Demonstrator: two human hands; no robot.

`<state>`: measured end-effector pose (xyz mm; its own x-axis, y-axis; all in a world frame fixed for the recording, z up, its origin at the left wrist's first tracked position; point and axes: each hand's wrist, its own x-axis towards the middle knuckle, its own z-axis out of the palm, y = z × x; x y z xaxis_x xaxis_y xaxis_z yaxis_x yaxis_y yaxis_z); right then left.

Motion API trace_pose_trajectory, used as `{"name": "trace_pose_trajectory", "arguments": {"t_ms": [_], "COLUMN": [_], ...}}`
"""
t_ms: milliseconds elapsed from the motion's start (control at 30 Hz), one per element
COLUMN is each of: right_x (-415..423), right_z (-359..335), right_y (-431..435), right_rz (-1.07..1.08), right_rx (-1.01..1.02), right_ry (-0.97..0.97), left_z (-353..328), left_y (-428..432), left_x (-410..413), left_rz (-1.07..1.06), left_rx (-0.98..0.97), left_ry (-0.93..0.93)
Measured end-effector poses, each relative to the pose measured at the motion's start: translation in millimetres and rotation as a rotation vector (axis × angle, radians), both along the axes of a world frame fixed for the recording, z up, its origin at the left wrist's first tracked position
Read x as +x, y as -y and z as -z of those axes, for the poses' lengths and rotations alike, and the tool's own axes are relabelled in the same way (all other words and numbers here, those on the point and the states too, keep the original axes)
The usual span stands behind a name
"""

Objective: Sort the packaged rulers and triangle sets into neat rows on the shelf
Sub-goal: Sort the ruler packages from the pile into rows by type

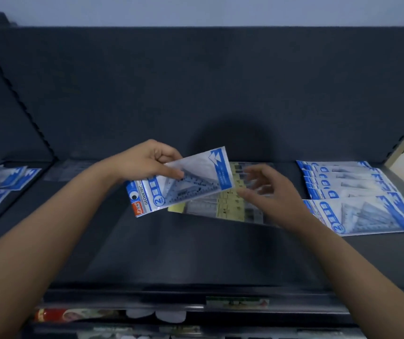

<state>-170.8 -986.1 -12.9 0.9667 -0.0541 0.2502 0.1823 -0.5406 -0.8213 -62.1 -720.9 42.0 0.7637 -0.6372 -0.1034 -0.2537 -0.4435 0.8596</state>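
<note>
My left hand (pixel 147 161) pinches a blue-and-white packaged triangle set (pixel 191 177) by its top edge and holds it tilted above the dark shelf (pixel 196 250). My right hand (pixel 267 189) hovers just right of that pack with its fingers spread, over a small pile of clear and yellow packaged rulers (pixel 223 206) lying flat on the shelf. It is blurred and grips nothing. A row of overlapping triangle-set packs (pixel 343 182) lies at the shelf's right side, with one larger pack (pixel 360 214) at the front of it.
More blue packs (pixel 3 182) lie on the neighbouring shelf section at far left, beyond a divider. A clear pack (pixel 64 170) rests at the back left. The shelf's dark back panel (pixel 196 94) rises behind. Lower shelves with goods (pixel 78 314) show below the front edge.
</note>
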Motion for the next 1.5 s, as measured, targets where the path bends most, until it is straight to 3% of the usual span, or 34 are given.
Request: {"name": "trace_pose_trajectory", "arguments": {"t_ms": [67,167,367,467,733,867,1033,1200,1500], "right_x": [8.9,26.0,49.5,58.4,80.0,71.1,35.4,-22.3,-77.1], "right_z": [-9.8,-12.9,10.6,22.1,15.1,3.9,-15.0,-28.1,-6.4], "right_y": [-30.0,-78.0,-172.9,-221.2,-250.7,-225.7,-161.4,-57.5,171.0], "right_rz": [-0.131,-0.180,-0.240,-0.274,-0.100,-0.012,0.158,0.292,0.363], "right_rx": [0.166,0.256,-0.067,-0.052,0.006,0.059,0.120,0.100,-0.019], "right_ry": [-0.073,-0.102,-0.125,-0.143,-0.197,-0.208,-0.230,-0.254,-0.204], "left_z": [-0.1,4.5,24.2,33.2,32.3,29.6,16.7,5.2,40.9], "left_y": [-8.9,-34.4,-121.1,-162.9,-200.8,-183.7,-113.3,0.0,220.3], "left_x": [-3.0,-3.9,12.3,23.7,63.7,74.3,59.1,13.3,-70.1], "left_rz": [0.037,0.058,-0.098,-0.075,0.049,0.149,0.295,0.373,0.190], "left_rx": [0.054,0.122,0.367,0.453,0.385,0.376,0.192,0.147,0.173], "left_ry": [0.010,0.001,0.145,0.158,0.206,0.175,0.017,0.094,0.180]}}
